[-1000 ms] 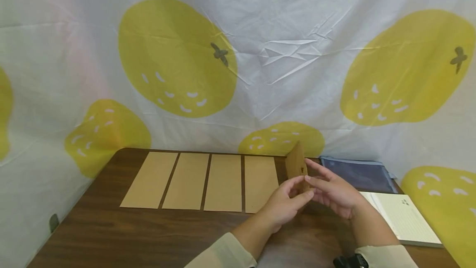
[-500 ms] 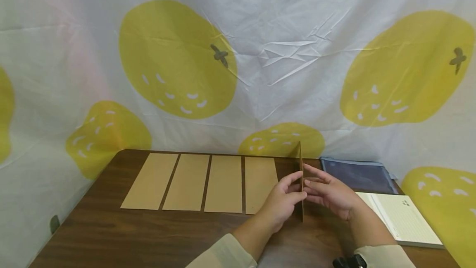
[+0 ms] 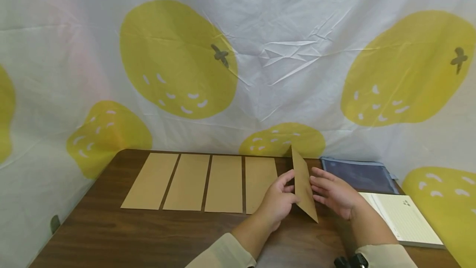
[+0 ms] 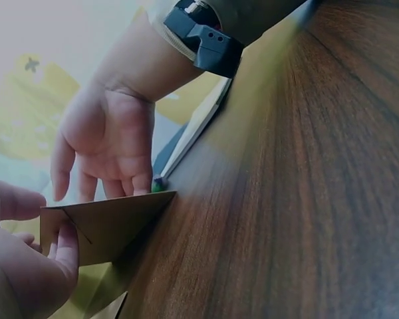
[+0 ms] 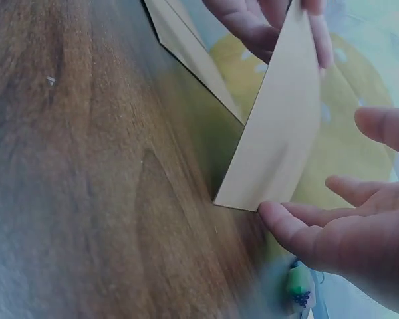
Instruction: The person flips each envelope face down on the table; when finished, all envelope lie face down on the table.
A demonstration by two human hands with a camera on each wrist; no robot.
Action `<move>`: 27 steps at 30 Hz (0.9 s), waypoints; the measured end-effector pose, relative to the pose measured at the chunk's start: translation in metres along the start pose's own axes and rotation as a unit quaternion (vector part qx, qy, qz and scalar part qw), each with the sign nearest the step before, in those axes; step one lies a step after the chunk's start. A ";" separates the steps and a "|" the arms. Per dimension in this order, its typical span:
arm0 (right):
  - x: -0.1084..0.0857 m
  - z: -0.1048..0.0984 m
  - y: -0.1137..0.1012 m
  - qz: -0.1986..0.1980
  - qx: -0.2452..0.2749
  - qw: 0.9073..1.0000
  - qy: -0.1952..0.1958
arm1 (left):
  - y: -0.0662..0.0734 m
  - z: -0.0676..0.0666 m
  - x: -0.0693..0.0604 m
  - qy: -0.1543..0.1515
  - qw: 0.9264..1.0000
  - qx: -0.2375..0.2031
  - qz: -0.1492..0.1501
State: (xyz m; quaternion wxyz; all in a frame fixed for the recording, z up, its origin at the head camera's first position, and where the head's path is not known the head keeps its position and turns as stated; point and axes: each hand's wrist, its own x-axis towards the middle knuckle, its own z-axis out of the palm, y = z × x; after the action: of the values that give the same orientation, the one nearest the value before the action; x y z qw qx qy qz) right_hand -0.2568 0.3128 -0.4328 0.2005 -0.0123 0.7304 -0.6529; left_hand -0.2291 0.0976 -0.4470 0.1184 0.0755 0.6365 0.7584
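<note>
My left hand (image 3: pixel 276 202) pinches a brown kraft card (image 3: pixel 302 177) between thumb and fingers, holding it on edge above the table. Thin dark lines mark the card's face in the left wrist view, while the side seen in the right wrist view looks plain. On the card's right is my right hand (image 3: pixel 336 192), its fingers spread and loosely bent. In the right wrist view one fingertip (image 5: pixel 269 211) meets or nearly meets the card's lower corner. Several similar brown cards (image 3: pixel 224 183) lie flat in a row to the left.
A blue zip pouch (image 3: pixel 358 175) lies at the table's back right. In front of it rests a cream lined notepad (image 3: pixel 405 218). A small green item (image 5: pixel 298 282) shows near the right hand. A white curtain (image 3: pixel 282 73) with yellow fruit prints hangs behind the wooden table (image 3: pixel 148 239).
The held card has turned from edge-on so its broad face shows, its near end swinging right. My right hand's fingers have drawn slightly away to the right; the left hand keeps its pinch.
</note>
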 end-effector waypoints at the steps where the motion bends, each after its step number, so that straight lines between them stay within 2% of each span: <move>1: 0.000 0.000 -0.001 0.000 0.002 1.000 0.000 | 0.000 -0.001 0.000 0.002 1.000 0.002 -0.001; 7: 0.000 -0.003 -0.003 0.002 0.004 1.000 0.000 | -0.002 -0.002 0.000 0.003 1.000 0.017 -0.004; 16: -0.001 -0.009 -0.003 -0.001 -0.008 1.000 0.010 | -0.001 -0.001 -0.001 0.044 0.997 0.054 -0.028; 27: -0.003 -0.011 -0.002 -0.003 -0.011 1.000 0.014 | -0.003 -0.002 -0.002 0.017 0.997 0.062 -0.042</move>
State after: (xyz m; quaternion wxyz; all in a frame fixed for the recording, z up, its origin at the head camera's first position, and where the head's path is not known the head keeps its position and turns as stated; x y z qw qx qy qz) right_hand -0.2580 0.3235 -0.4292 0.1883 -0.0073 0.7401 -0.6455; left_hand -0.2271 0.0959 -0.4498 0.1349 0.0430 0.6868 0.7129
